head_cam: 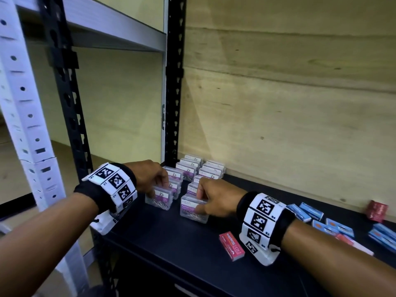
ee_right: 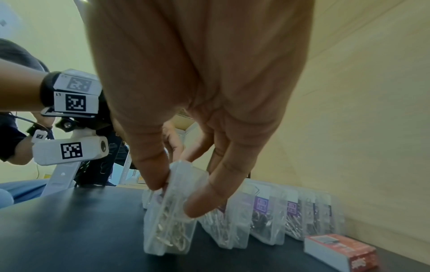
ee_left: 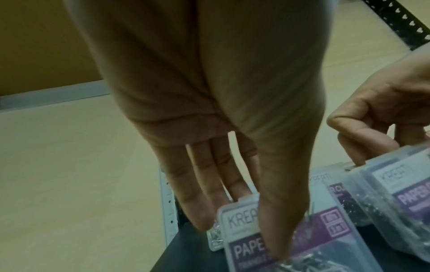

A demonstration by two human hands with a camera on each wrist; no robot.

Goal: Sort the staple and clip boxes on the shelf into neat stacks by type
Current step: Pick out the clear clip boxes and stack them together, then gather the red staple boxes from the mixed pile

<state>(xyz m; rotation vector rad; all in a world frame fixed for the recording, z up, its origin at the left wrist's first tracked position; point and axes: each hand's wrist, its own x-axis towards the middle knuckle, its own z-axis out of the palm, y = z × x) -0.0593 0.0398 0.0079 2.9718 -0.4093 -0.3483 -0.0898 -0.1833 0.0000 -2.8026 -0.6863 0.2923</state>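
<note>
Hands first: left hand [head_cam: 150,176] pinches the front clip box [head_cam: 159,197] of the left row, thumb on the label face, fingers down behind it; right hand [head_cam: 216,197] pinches another clip box [head_cam: 194,209] at the front of the right row, thumb one side, fingers the other, across its thin faces.

Shelf [head_cam: 171,243] is black, with a plywood back. Clip rows [head_cam: 200,170] stand on edge in two lines running back to the left rear corner. Blue staple boxes [head_cam: 334,224] lie scattered at right, well apart from the clips. Red staple box [head_cam: 231,245] lies flat near the front by the right wrist; another red one [head_cam: 377,211] stands by the back wall.

Handling, judged: clip boxes are clear hard plastic, stiff, smooth so likely slippery, light to moderate with loose metal clips shifting inside. Best gripped across the narrow faces near the top edge, as now. Lids could pop if squeezed hard. Staple boxes look like cardboard, dense, easy to stack flat; take them by the long sides.
</note>
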